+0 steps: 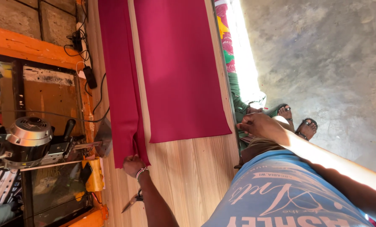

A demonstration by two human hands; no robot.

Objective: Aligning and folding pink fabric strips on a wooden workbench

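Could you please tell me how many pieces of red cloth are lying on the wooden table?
2: a narrow strip by the far edge, its end held by the left hand, and a wide piece beside it. More may lie beyond view.

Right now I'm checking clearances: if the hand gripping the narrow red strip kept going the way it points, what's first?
The left hand already touches the narrow red fabric strip; further on, only that strip along the wooden table, as far as visible.

On the wooden table (pixel 184 176), the left hand (pixel 133 165) pinches the near end of a narrow crimson fabric strip (pixel 120 84); a wider crimson cloth (pixel 179 71) lies at three o'clock of it. Scissors (pixel 132 201) rest at six o'clock. The right hand (pixel 259 125) hovers at the table's edge, fingers curled.
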